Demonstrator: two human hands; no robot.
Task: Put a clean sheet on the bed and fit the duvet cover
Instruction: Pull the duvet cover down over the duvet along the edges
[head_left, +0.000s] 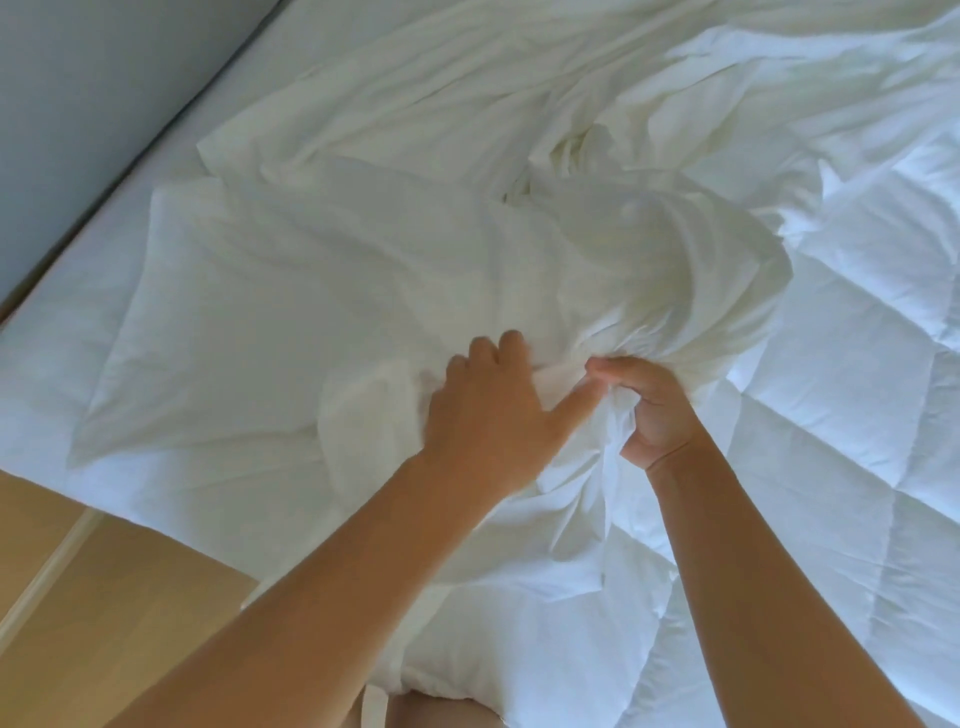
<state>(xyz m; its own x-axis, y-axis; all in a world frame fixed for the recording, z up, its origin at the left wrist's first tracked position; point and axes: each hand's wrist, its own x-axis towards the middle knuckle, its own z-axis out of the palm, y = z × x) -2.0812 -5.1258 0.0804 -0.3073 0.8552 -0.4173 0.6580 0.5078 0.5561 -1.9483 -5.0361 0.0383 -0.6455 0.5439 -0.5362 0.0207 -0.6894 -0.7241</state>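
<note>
One right hand (649, 410) — bunched cream cover (363, 270)

Bare forearms (322, 566), left hand (488, 415), right hand (652, 410)

Bright soft daylight, strongest at right of frame: the duvet (857, 364) there is nearly blown out, bluish. Fold shadows v. soft. My left hand (488, 415) is motion-blurred at the fingers. Wall (78, 130) upper left in grey shade. Edges bend slightly w/ wide lens.
</note>
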